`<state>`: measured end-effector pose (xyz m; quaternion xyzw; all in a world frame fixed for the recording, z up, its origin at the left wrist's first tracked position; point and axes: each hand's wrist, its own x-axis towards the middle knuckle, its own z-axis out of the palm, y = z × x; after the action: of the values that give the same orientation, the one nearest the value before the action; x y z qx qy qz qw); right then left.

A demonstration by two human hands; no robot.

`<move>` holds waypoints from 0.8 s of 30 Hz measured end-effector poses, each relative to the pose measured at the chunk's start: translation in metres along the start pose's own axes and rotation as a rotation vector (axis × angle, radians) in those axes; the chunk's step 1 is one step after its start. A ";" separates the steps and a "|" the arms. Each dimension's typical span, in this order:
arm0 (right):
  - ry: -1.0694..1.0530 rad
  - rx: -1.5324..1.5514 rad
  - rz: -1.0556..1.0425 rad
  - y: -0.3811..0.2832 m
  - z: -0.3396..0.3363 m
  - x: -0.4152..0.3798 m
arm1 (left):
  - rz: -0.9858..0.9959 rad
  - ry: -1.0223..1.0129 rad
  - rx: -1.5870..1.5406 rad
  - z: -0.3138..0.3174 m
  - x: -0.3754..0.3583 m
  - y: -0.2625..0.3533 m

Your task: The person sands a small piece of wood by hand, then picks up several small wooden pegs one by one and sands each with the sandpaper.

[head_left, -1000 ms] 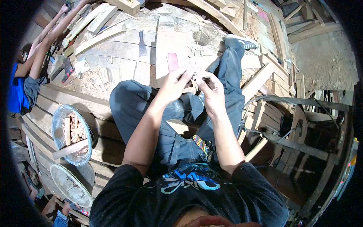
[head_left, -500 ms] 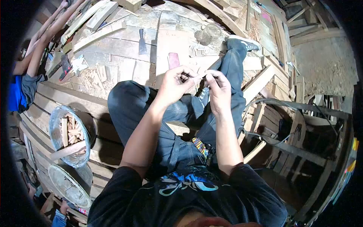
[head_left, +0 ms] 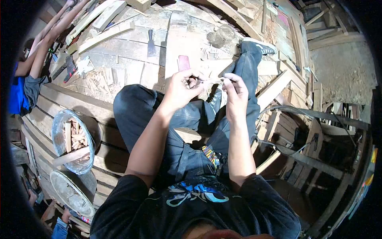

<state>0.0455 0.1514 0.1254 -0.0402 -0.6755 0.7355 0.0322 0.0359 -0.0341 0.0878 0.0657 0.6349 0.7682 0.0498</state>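
Note:
My left hand is closed in a pinch, thumb and forefinger meeting in front of my knees. Facing it, my right hand also pinches, a short gap away. A small pale sliver seems to stretch between the fingertips; it is too bright and thin to name. Just beyond my left hand a pink rectangular piece lies on a pale board. A dark flat-bladed scraper rests to the left of that board. Small pale wood pieces lie past my fingers, near a cloudy glass jar.
On the left stand a bucket of wood pieces and a second round container. A co-worker's arms reach in at the upper left. Wooden beams and shavings lie around; a cable crosses a frame at right.
My right hand has shifted slightly right and away from my left, widening the gap between the fingertips. My left hand stays nearly in place. The view has moved slightly.

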 end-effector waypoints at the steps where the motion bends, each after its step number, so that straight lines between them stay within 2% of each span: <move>1: 0.006 -0.088 -0.001 0.002 -0.001 0.000 | -0.008 -0.010 0.015 -0.001 -0.001 0.002; 6: -0.036 0.000 0.059 0.007 -0.001 -0.002 | -0.001 -0.040 0.023 0.001 -0.001 0.006; 9: -0.045 0.097 0.046 0.012 -0.005 -0.001 | -0.052 0.023 -0.073 0.002 -0.001 0.017; 12: -0.027 0.209 0.065 0.013 -0.007 -0.001 | 0.051 0.159 -0.214 0.002 0.002 0.013; 16: -0.020 0.219 0.087 0.017 -0.009 -0.002 | -0.157 0.181 -0.008 -0.006 0.002 0.019; 17: -0.010 0.225 0.118 0.018 -0.008 -0.003 | -0.051 0.118 0.082 -0.008 0.006 0.001; 20: -0.033 0.207 0.136 0.016 -0.001 -0.005 | 0.070 0.017 -0.066 0.009 0.005 -0.002; 21: -0.058 0.232 0.111 0.018 0.003 -0.005 | -0.053 -0.071 -0.171 0.009 0.002 0.002; 22: -0.074 0.273 0.113 0.023 0.002 -0.007 | 0.034 -0.041 -0.200 0.016 0.004 -0.005; 24: -0.101 0.227 0.114 0.027 0.003 -0.009 | 0.013 -0.068 -0.170 0.017 0.003 -0.004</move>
<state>0.0546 0.1455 0.0985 -0.0376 -0.5852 0.8091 -0.0396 0.0361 -0.0168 0.0874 0.0915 0.5648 0.8170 0.0720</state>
